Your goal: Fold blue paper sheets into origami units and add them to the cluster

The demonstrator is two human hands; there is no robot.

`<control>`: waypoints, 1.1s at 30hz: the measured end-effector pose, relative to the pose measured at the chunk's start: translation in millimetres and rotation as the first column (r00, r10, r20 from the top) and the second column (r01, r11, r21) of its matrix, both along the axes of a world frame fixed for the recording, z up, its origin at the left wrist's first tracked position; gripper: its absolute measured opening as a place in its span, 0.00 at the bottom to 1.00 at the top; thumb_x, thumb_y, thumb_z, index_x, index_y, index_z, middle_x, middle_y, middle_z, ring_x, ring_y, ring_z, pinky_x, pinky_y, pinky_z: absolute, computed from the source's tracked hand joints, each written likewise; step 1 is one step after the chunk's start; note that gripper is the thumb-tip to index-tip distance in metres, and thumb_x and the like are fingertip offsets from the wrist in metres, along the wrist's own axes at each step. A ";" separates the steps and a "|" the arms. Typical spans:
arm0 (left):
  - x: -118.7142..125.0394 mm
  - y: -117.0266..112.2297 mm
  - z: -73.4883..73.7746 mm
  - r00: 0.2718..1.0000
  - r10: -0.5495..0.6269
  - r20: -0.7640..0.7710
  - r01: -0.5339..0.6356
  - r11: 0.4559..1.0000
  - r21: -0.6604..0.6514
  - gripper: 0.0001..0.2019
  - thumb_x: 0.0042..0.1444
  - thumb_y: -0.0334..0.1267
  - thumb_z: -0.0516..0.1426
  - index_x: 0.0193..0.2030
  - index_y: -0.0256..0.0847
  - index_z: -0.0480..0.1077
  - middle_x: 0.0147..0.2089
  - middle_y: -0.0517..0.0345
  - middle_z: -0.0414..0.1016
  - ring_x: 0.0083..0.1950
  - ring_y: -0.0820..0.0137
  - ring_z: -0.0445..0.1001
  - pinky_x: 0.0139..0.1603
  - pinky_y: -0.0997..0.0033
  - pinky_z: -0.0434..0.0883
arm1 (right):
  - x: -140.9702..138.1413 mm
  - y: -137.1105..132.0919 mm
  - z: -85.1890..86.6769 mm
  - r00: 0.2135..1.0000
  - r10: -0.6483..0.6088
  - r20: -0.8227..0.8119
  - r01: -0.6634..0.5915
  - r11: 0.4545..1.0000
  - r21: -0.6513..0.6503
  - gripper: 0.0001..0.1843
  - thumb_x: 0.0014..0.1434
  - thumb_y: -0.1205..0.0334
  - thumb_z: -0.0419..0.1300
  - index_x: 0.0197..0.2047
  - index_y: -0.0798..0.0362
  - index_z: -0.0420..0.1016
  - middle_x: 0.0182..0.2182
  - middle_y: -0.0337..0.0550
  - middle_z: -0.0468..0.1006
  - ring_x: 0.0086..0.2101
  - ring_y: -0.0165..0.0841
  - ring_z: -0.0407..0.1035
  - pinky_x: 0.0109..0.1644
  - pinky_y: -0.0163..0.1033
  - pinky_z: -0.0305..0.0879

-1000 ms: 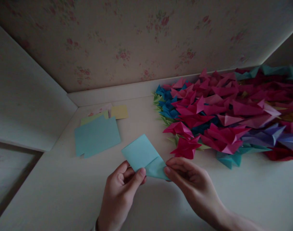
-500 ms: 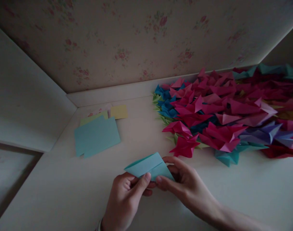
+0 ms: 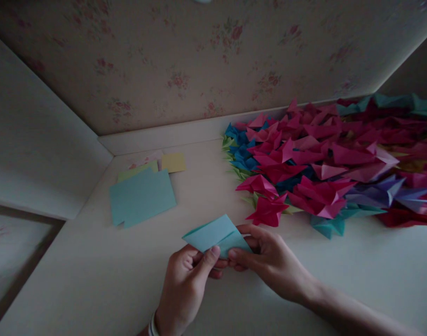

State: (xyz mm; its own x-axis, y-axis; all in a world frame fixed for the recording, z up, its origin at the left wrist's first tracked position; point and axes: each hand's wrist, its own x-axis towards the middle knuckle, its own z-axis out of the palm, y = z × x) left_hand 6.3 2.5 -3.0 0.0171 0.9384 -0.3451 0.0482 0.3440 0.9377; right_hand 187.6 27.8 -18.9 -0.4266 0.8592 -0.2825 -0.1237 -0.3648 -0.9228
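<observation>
A light blue paper (image 3: 213, 232), partly folded, is held just above the white table (image 3: 94, 275). My left hand (image 3: 187, 284) pinches its near edge with thumb and fingers. My right hand (image 3: 266, 259) grips its right side, fingers curled round it. The paper's far flap stands up at a slant.
A stack of flat coloured sheets (image 3: 141, 196), blue on top with green and yellow beneath, lies at the left rear. A large pile of folded paper shapes (image 3: 322, 158), mostly pink and red with blue, green and purple, covers the right rear. A flowered wall (image 3: 199, 60) rises behind.
The paper's far half has been folded up and toward me, so the sheet looks shorter. Both hands have closed in nearer to each other on it.
</observation>
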 end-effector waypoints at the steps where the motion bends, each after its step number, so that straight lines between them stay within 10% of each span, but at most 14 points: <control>1: -1.2 0.5 -1.2 0.999 0.052 -0.004 -0.052 0.999 -0.005 0.14 0.58 0.48 0.63 0.32 0.38 0.81 0.29 0.53 0.85 0.31 0.66 0.82 0.30 0.75 0.77 | 0.0 1.3 0.4 1.000 -0.016 0.000 0.016 1.000 -0.005 0.13 0.58 0.56 0.69 0.43 0.54 0.76 0.29 0.39 0.80 0.31 0.30 0.74 0.35 0.33 0.70; 15: -4.6 6.7 -8.0 0.986 0.161 0.039 -0.159 0.986 -0.044 0.16 0.57 0.49 0.64 0.31 0.36 0.78 0.23 0.57 0.80 0.23 0.73 0.77 0.23 0.80 0.72 | 0.1 -0.7 -5.4 0.983 -0.184 -0.010 0.185 0.983 0.023 0.21 0.59 0.56 0.67 0.53 0.49 0.68 0.27 0.36 0.81 0.31 0.32 0.77 0.39 0.38 0.74; 21: -10.0 9.7 -2.2 0.951 0.194 0.239 -0.164 0.977 -0.138 0.14 0.49 0.48 0.69 0.26 0.38 0.81 0.20 0.60 0.78 0.17 0.79 0.70 0.16 0.85 0.64 | 9.1 1.0 -8.7 0.958 -0.247 0.148 0.192 0.930 0.312 0.19 0.64 0.60 0.62 0.57 0.46 0.66 0.49 0.47 0.78 0.47 0.37 0.75 0.50 0.43 0.75; 27: -13.6 7.9 -1.6 0.965 0.144 0.217 -0.147 0.989 -0.003 0.19 0.51 0.38 0.69 0.52 0.50 0.80 0.43 0.60 0.86 0.42 0.69 0.81 0.44 0.78 0.76 | 8.7 -15.9 -10.4 0.864 -0.365 0.346 -0.088 0.568 0.818 0.39 0.62 0.71 0.61 0.71 0.43 0.50 0.67 0.54 0.54 0.64 0.46 0.58 0.61 0.51 0.69; 33: -15.5 0.8 -8.8 0.952 0.116 0.283 -0.125 0.992 0.015 0.22 0.58 0.38 0.63 0.60 0.48 0.74 0.40 0.58 0.86 0.38 0.66 0.82 0.43 0.71 0.78 | 10.2 -19.7 -15.6 0.806 -0.484 0.340 -0.204 0.312 0.928 0.28 0.60 0.74 0.62 0.61 0.45 0.67 0.67 0.52 0.52 0.62 0.48 0.60 0.59 0.54 0.70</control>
State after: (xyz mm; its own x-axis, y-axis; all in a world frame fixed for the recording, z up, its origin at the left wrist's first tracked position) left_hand -9.2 3.3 -11.8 -0.0049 0.9502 -0.3117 -0.2591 0.2998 0.9181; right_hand 197.8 8.1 -34.5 -0.3625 0.7054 0.6091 0.4871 0.7005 -0.5215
